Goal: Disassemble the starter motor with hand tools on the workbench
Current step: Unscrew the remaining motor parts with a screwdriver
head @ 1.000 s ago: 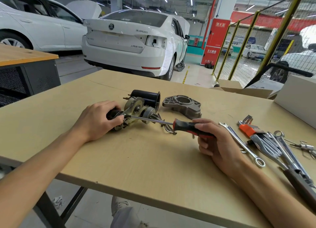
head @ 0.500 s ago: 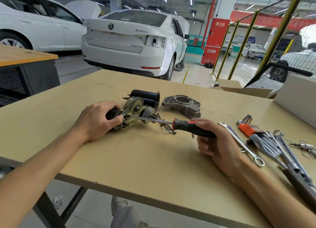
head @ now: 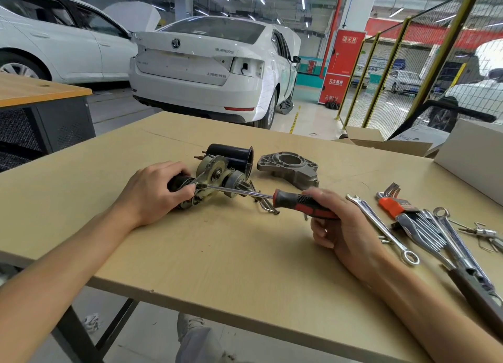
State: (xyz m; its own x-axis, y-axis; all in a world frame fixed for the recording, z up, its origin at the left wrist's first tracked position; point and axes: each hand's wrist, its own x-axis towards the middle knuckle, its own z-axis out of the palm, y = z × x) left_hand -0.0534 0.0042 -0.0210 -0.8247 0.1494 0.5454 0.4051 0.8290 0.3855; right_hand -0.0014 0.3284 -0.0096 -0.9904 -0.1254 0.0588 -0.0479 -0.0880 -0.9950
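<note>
The partly stripped starter motor (head: 217, 176) lies on its side at the middle of the workbench (head: 231, 253). My left hand (head: 152, 192) grips its black left end. My right hand (head: 340, 226) holds a screwdriver (head: 299, 202) with a black and red handle. The screwdriver's shaft runs left across the motor, and its tip sits at the metal bracket beside my left thumb. A black cylindrical housing (head: 231, 153) lies just behind the motor. A grey cast end housing (head: 288, 168) sits to its right. Long thin bolts (head: 265, 203) lie under the shaft.
To the right lie a combination wrench (head: 381, 226), an orange-held hex key set (head: 394, 204), more wrenches and a ratchet handle (head: 468, 267). Cardboard boxes (head: 471, 155) stand at the far right edge. White cars are parked beyond the bench.
</note>
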